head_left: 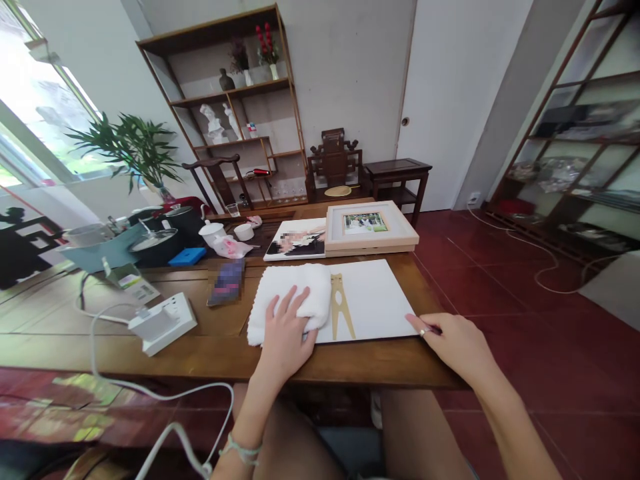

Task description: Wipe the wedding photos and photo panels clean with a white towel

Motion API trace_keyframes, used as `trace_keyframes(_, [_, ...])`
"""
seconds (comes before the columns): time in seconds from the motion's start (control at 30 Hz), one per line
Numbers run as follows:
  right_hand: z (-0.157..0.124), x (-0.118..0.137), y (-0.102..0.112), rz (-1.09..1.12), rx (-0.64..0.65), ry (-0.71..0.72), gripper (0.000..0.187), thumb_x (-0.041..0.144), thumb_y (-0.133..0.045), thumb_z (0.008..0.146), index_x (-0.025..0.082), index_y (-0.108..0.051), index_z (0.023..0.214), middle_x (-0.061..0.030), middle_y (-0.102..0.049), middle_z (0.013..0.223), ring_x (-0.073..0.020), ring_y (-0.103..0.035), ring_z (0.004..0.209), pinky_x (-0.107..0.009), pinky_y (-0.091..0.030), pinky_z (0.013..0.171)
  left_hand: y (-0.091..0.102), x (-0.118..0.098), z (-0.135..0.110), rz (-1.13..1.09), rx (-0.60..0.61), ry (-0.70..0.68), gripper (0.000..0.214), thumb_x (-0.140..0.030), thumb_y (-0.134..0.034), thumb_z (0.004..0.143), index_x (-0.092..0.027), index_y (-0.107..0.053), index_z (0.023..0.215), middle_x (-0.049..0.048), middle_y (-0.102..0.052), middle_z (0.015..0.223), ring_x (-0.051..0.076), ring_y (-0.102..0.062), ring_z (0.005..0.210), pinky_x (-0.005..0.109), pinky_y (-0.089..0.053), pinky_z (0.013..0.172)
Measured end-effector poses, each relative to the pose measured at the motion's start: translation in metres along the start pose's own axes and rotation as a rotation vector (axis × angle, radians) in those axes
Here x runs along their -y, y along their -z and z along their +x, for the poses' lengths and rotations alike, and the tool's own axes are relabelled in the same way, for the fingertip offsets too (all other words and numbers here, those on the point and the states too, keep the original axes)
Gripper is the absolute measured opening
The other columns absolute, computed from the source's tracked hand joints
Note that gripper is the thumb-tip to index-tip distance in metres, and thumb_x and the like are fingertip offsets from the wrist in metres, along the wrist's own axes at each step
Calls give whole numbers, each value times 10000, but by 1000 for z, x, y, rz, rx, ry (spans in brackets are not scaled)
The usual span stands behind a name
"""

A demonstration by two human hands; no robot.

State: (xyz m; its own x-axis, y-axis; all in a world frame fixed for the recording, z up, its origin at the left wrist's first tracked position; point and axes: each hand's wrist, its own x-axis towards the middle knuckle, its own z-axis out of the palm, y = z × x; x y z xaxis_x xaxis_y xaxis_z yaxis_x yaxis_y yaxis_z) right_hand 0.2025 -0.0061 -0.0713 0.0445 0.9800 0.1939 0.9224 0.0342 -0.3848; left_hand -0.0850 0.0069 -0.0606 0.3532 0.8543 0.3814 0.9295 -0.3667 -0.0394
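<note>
My left hand [289, 327] lies with spread fingers on a folded white towel [270, 293], pressing it against the table and the left part of a flat white board [377, 300]. At the board's near right corner, my right hand [457, 343] has its thumb on top and its other fingers curled at the edge, gripping it. A flat gold A-shaped piece [341, 310] with two legs lies on the board just right of the towel. Whether it is fixed to the board I cannot tell. The board's left part is hidden under the towel.
Behind the board are a framed photo [370, 243] and a photo panel [295, 243]. Further left lie a blurred phone-like object [227, 283], a blue box [187, 257], a white power strip [167, 325] with cables, and a teapot [213, 231]. The table's front edge [370, 377] is close.
</note>
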Motion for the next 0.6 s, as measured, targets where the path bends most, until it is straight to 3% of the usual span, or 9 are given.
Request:
trace_keyframes(0.17, [-1,-4,-2,2,-18,1,504,525,-396,866,223,-499,476,-9,-505,449,-170,-477,446,-260,-247,456,1,1,1,1,-7,-21,186,-223,-519,777,-204,-687,701,12,-435,1414,305,-345,1325,526,-254,1074])
trace_keyframes(0.27, [15,-10,-2,139,-48,52,407,507,-487,829,223,-495,537,6,-526,491,-157,-493,478,-262,-324,469,0,2,1,-10,-17,-29,180,-225,-520,778,-206,-684,706,12,-438,1412,304,-349,1323,525,-254,1073])
trace_keyframes(0.37, [44,-12,-5,308,-73,185,214,436,-545,808,226,-578,779,-31,-657,773,-183,-599,673,-280,-455,584,0,2,1,-20,-20,-32,173,-226,-524,777,-204,-673,692,15,-443,1408,302,-348,1324,523,-253,1072])
trace_keyframes(0.43, [64,-9,-11,341,-70,304,259,410,-538,817,214,-585,980,-84,-652,1030,-225,-618,908,-328,-501,737,0,1,0,-25,-18,-27,169,-224,-529,772,-202,-659,666,17,-443,1408,303,-345,1326,523,-251,1073])
trace_keyframes(0.5, [78,-5,-20,333,-63,396,387,404,-535,825,206,-545,1157,-116,-556,1269,-269,-510,1177,-414,-425,965,1,1,0,-37,-4,-11,158,-214,-537,761,-202,-646,647,15,-444,1408,306,-349,1322,521,-269,1065])
trace_keyframes(0.6, [85,-1,-34,316,51,443,457,427,-489,858,191,-520,1248,-128,-452,1399,-283,-369,1321,-475,-312,1079,6,8,8,-63,57,40,124,-166,-533,734,-201,-646,697,37,-489,1372,305,-410,1277,492,-382,984])
